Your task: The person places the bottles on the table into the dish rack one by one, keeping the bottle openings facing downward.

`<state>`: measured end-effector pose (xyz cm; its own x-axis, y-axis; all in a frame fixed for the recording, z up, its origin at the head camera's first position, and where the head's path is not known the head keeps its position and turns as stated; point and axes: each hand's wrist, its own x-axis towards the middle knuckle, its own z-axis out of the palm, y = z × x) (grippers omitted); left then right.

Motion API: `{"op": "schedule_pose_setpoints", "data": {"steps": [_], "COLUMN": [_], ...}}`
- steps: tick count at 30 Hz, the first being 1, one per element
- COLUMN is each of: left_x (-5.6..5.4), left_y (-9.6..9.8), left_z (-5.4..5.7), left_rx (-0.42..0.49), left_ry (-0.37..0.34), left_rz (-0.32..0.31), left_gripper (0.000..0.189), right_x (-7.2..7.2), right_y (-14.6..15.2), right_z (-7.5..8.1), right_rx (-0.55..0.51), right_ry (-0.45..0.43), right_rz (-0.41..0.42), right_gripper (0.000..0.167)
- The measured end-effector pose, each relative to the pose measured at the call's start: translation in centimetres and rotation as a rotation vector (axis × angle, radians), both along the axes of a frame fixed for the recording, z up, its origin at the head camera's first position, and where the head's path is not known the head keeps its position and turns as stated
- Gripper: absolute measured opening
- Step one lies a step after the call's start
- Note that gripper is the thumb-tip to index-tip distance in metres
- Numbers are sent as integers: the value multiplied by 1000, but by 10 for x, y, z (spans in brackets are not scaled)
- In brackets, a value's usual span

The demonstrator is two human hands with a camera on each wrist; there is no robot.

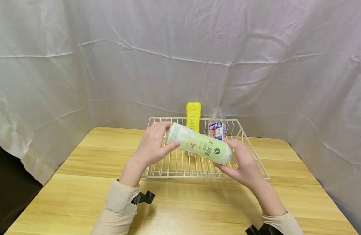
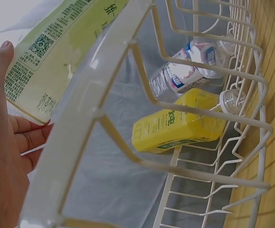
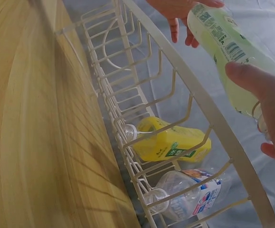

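Note:
A bottle with a pale green label (image 1: 202, 143) is held tilted above the wire rack (image 1: 180, 177), its base to the left and its neck end lower right. My left hand (image 1: 152, 143) holds the base end, thumb on the near side and fingers behind. The right hand (image 1: 243, 161) grips the neck end, thumb underneath in the head view; the neck is mostly hidden by that hand. Inside the rack, a bottle with a yellow label (image 2: 180, 121) and a clear bottle with a blue and white label (image 3: 189, 192) stand upside down, necks low among the wires.
The white rack stands on a wooden table (image 1: 80, 195) with its wire slots facing up. A grey curtain (image 1: 157, 81) hangs right behind the table and along both sides. Black wrist cameras (image 1: 143, 197) sit on the sleeves.

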<state>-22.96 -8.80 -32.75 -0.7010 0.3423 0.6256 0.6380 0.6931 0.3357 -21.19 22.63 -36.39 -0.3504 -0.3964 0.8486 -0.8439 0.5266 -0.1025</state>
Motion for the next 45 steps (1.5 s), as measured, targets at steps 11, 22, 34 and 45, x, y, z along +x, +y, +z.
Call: {"op": "schedule_pose_setpoints", "data": {"steps": [11,22,34,45], "left_x": [4,6,11,11], "left_y": [-1,-23,-57,-69], "left_z": [5,14,26,30], "left_rx": [78,169,246,258], "left_ry": [-10,8,54,132], "left_rz": [-66,-12,140,220], "left_gripper": [86,73,63,70], "right_x": [0,-8,-16,-20], "right_y": [-3,24,53,61], "right_z": [0,4,3,-3], "right_rx": [33,99,194,285], "right_ry": [-23,-150,-534,-728], "right_rz": [-10,-231,-486,-522], "right_gripper": [72,87,86,90]}}
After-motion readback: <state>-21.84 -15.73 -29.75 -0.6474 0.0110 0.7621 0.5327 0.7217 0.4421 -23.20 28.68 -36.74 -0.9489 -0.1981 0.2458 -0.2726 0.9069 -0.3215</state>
